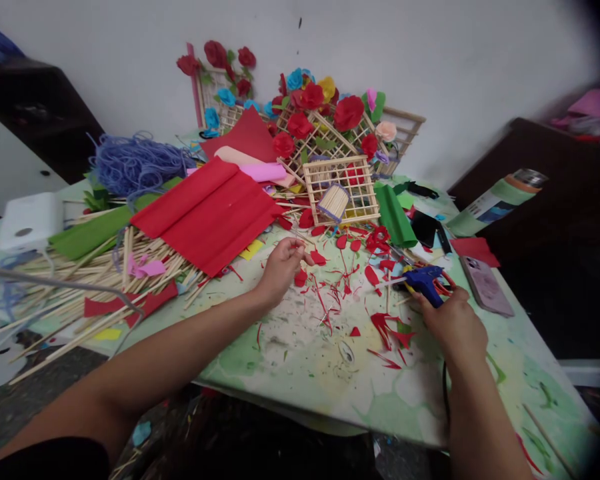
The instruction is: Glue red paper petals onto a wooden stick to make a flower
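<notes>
Right hand (453, 320) is gripping the blue glue gun (425, 280), left hand (280, 267) pinching a thin stick (296, 248). With paper scraps (380, 327) all over the desk (300, 360), that nozzle could easily snag one or burn fingers.

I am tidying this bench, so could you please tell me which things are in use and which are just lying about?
In use:
left hand pinching something small
right hand on the blue glue gun
red paper petals

Lying about:
red crepe sheet
purple yarn
phone
bamboo sticks
</notes>
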The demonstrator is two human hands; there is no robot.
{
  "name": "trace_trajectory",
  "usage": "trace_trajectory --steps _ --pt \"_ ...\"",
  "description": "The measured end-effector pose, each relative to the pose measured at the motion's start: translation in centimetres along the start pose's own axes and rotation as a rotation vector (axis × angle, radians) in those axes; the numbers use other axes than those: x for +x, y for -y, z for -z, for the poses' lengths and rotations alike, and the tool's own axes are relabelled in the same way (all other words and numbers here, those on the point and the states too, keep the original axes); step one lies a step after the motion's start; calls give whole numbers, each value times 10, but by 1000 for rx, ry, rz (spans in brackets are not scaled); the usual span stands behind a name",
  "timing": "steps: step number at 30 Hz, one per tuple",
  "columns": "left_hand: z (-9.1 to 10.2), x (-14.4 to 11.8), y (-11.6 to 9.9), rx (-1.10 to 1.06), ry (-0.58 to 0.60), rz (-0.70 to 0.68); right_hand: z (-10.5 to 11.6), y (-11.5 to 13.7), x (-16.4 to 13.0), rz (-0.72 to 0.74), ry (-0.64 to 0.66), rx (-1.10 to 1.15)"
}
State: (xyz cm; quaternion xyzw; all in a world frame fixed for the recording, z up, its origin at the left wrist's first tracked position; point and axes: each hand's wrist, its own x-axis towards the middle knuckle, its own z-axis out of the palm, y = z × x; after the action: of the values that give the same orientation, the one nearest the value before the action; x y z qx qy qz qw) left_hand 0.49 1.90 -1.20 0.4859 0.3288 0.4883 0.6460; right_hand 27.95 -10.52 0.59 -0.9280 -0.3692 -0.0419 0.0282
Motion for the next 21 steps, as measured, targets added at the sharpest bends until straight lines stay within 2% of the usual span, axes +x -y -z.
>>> trace_trajectory --steps 3,5,8,10,11,12,14,16,18,21 --pt "-3 -3 1 9 22 35 5 -4 2 60 -1 26" --pt "-5 -4 2 18 35 51 12 -8 1 30 -50 59" --pt "-6 -5 4 33 54 72 22 -12 -5 18 -236 172" --pt "-7 -6 5 44 72 83 25 -7 -13 135 -391 328" --pt "-8 -7 5 53 83 85 24 -3 -19 211 -429 433" --pt "-8 -8 5 66 96 86 21 3 -26 269 -424 544" --pt "-9 -10 6 104 121 83 14 19 -41 396 -320 764" --pt "-10 -11 7 136 138 83 5 36 -57 625 -217 912" --pt "-10 -13 8 148 150 89 -1 51 -71 775 -138 983" --pt "-10 -15 8 150 174 102 -6 64 -86 895 -65 999"
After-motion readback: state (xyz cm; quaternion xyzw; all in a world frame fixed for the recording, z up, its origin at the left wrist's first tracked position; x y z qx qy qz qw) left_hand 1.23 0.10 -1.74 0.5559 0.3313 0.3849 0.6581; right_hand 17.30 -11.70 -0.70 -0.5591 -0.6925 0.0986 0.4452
